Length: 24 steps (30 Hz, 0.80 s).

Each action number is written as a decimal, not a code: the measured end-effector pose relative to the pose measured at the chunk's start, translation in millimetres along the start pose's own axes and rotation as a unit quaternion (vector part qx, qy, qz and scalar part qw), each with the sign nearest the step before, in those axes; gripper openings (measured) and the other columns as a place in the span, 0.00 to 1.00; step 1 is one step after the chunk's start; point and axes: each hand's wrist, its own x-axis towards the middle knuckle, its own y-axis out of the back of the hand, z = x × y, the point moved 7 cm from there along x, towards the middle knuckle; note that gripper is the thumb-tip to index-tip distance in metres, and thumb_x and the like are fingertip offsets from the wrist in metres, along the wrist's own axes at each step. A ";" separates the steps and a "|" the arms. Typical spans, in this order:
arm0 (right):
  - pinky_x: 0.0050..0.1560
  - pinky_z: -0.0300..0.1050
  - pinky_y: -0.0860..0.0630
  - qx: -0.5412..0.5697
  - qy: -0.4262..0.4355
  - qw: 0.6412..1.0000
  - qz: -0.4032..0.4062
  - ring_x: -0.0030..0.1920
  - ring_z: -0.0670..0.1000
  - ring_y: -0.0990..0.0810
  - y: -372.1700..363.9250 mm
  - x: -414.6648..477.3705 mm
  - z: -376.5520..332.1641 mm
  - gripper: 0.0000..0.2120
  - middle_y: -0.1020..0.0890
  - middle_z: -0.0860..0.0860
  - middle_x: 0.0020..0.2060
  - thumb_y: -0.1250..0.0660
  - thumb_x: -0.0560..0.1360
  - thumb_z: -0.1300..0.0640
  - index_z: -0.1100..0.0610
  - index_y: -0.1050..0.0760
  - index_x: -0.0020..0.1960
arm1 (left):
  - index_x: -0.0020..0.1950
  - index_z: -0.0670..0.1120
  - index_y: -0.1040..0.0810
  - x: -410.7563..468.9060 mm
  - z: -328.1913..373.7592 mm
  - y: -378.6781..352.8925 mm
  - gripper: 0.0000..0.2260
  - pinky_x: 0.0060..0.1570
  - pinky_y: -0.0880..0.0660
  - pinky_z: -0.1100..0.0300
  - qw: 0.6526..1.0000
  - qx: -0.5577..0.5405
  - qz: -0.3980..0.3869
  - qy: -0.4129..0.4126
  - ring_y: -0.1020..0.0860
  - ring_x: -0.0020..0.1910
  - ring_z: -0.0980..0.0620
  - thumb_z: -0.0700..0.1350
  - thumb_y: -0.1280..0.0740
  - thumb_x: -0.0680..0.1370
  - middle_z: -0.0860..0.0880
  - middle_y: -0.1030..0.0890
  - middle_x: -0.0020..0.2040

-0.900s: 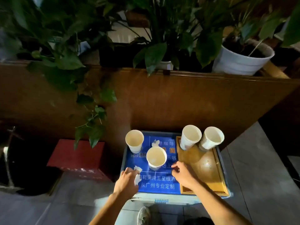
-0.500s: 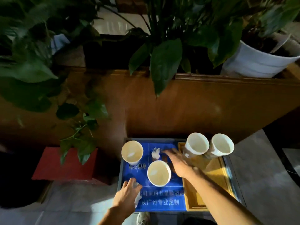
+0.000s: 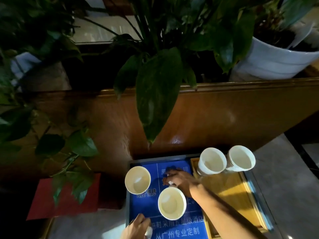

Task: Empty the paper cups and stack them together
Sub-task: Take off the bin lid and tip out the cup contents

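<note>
Two paper cups stand on the blue printed tabletop: one at the left and one in the middle, each with something pale inside. Another two cups sit side by side at the far end of a wooden tray. My right hand reaches between the cups, fingers curled down on a small white paper scrap. At the bottom edge, my left hand is closed around a crumpled white paper.
A wooden planter wall rises just behind the tabletop. A large green leaf hangs down over its far edge. A white pot stands at the upper right, a red box on the left, and grey floor on the right.
My right hand moved from the near edge of the tray to the scrap between the cups and curled onto it. My left hand stayed low with its paper. The view came closer.
</note>
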 end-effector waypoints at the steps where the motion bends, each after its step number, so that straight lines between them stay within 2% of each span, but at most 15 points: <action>1: 0.73 0.50 0.42 0.023 -0.021 1.000 -0.007 0.74 0.56 0.40 -0.3 -4.5 2.2 0.17 0.35 0.53 0.74 0.41 0.80 0.56 0.54 0.27 0.68 | 0.38 0.50 0.14 -3.8 4.5 0.7 0.23 0.42 0.23 0.73 1.000 0.003 0.002 -0.016 0.17 0.42 0.66 0.57 0.16 0.49 0.57 0.17 0.47; 2: 0.73 0.48 0.43 0.033 -0.026 0.999 0.008 0.74 0.56 0.39 4.8 -12.6 -1.4 0.17 0.34 0.55 0.74 0.41 0.80 0.58 0.56 0.27 0.68 | 0.44 0.51 0.14 -3.7 0.0 -1.3 0.19 0.45 0.23 0.72 1.000 -0.030 -0.001 0.002 0.18 0.46 0.66 0.55 0.18 0.56 0.57 0.20 0.52; 3: 0.72 0.47 0.43 0.055 -0.038 0.998 0.016 0.73 0.56 0.37 1.5 -16.2 2.8 0.17 0.32 0.56 0.72 0.42 0.80 0.60 0.59 0.27 0.67 | 0.55 0.52 0.18 -7.5 1.2 0.5 0.16 0.54 0.24 0.68 0.999 -0.052 0.012 0.008 0.20 0.55 0.62 0.53 0.25 0.69 0.53 0.23 0.58; 4: 0.71 0.46 0.41 0.100 -0.060 0.992 0.039 0.72 0.58 0.35 6.0 -25.4 5.2 0.16 0.30 0.59 0.70 0.42 0.80 0.62 0.62 0.27 0.66 | 0.61 0.53 0.24 -12.1 -0.9 -3.1 0.14 0.59 0.26 0.62 0.998 -0.058 0.029 0.024 0.23 0.61 0.57 0.50 0.34 0.76 0.52 0.26 0.62; 5: 0.68 0.44 0.38 0.138 -0.075 0.987 0.046 0.70 0.58 0.32 1.9 -29.8 13.2 0.16 0.28 0.59 0.68 0.42 0.80 0.64 0.65 0.26 0.65 | 0.62 0.54 0.27 -14.8 -1.4 -3.0 0.14 0.60 0.26 0.59 0.996 -0.062 0.052 0.037 0.24 0.62 0.54 0.47 0.40 0.77 0.51 0.26 0.62; 7: 0.60 0.35 0.33 0.151 -0.098 0.982 0.056 0.68 0.53 0.30 -0.5 -48.6 14.4 0.15 0.28 0.53 0.67 0.42 0.79 0.66 0.63 0.27 0.65 | 0.60 0.55 0.27 -19.2 6.2 1.3 0.15 0.57 0.25 0.55 0.997 -0.055 0.047 0.042 0.23 0.59 0.50 0.44 0.42 0.75 0.50 0.25 0.59; 8: 0.58 0.34 0.30 0.165 -0.121 0.977 0.055 0.67 0.51 0.30 -4.6 -56.3 16.5 0.15 0.28 0.50 0.66 0.41 0.79 0.66 0.60 0.28 0.65 | 0.60 0.55 0.27 -17.6 7.7 3.0 0.16 0.56 0.25 0.55 0.996 -0.067 0.044 0.044 0.23 0.59 0.49 0.44 0.42 0.74 0.50 0.25 0.58; 10: 0.66 0.48 0.31 0.159 -0.151 0.974 0.065 0.69 0.56 0.31 -20.5 -62.1 23.7 0.17 0.28 0.56 0.67 0.37 0.76 0.66 0.61 0.27 0.65 | 0.59 0.56 0.28 -17.4 17.6 7.6 0.16 0.56 0.25 0.54 0.995 -0.079 0.035 0.043 0.22 0.58 0.48 0.45 0.42 0.73 0.50 0.24 0.56; 11: 0.68 0.51 0.34 0.151 -0.168 0.972 0.059 0.69 0.58 0.32 -34.2 -66.1 29.1 0.19 0.29 0.58 0.68 0.35 0.75 0.66 0.62 0.27 0.65 | 0.57 0.56 0.28 -18.2 23.5 8.2 0.14 0.55 0.25 0.54 0.995 -0.082 0.032 0.039 0.22 0.58 0.48 0.46 0.42 0.73 0.50 0.24 0.55; 14: 0.64 0.50 0.30 0.120 -0.217 0.965 0.086 0.63 0.57 0.28 -52.8 -89.6 39.7 0.14 0.27 0.58 0.64 0.36 0.75 0.61 0.59 0.28 0.60 | 0.58 0.59 0.26 -22.5 44.4 5.3 0.16 0.55 0.26 0.57 0.995 -0.091 0.032 0.014 0.23 0.57 0.49 0.44 0.41 0.73 0.49 0.24 0.54; 17: 0.53 0.47 0.26 0.119 -0.186 0.962 0.159 0.53 0.56 0.22 -46.7 -119.7 42.2 0.08 0.19 0.54 0.53 0.40 0.75 0.58 0.54 0.23 0.51 | 0.60 0.59 0.24 -23.4 65.1 -7.1 0.23 0.54 0.27 0.58 0.995 -0.094 0.028 -0.010 0.23 0.57 0.50 0.39 0.43 0.71 0.50 0.25 0.54; 19: 0.50 0.44 0.26 0.144 -0.160 0.959 0.182 0.50 0.55 0.20 -49.2 -140.0 44.9 0.09 0.16 0.52 0.49 0.40 0.74 0.59 0.54 0.22 0.49 | 0.59 0.59 0.22 -22.6 81.0 -19.3 0.23 0.52 0.29 0.58 0.994 -0.102 0.013 -0.024 0.24 0.55 0.48 0.40 0.42 0.70 0.52 0.29 0.49; 21: 0.50 0.36 0.27 0.197 -0.158 0.946 0.201 0.48 0.54 0.20 -56.3 -169.5 49.8 0.09 0.16 0.54 0.47 0.39 0.75 0.59 0.56 0.20 0.49 | 0.54 0.56 0.20 -21.5 106.1 -29.7 0.20 0.52 0.29 0.57 0.992 -0.112 0.011 -0.055 0.23 0.53 0.47 0.42 0.41 0.67 0.52 0.30 0.46; 22: 0.48 0.33 0.28 0.206 -0.165 0.941 0.213 0.47 0.55 0.21 -57.6 -185.4 50.8 0.10 0.17 0.57 0.46 0.40 0.75 0.58 0.58 0.21 0.49 | 0.52 0.53 0.19 -20.5 118.8 -35.1 0.19 0.52 0.27 0.55 0.991 -0.111 0.017 -0.074 0.24 0.51 0.48 0.41 0.40 0.66 0.51 0.26 0.45; 24: 0.46 0.39 0.26 0.205 -0.164 0.937 0.230 0.45 0.56 0.22 -65.8 -216.7 54.9 0.13 0.18 0.59 0.44 0.42 0.75 0.53 0.59 0.22 0.47 | 0.42 0.44 0.16 -18.9 146.1 -44.9 0.13 0.47 0.25 0.53 0.989 -0.105 0.041 -0.097 0.26 0.45 0.53 0.36 0.38 0.63 0.43 0.19 0.41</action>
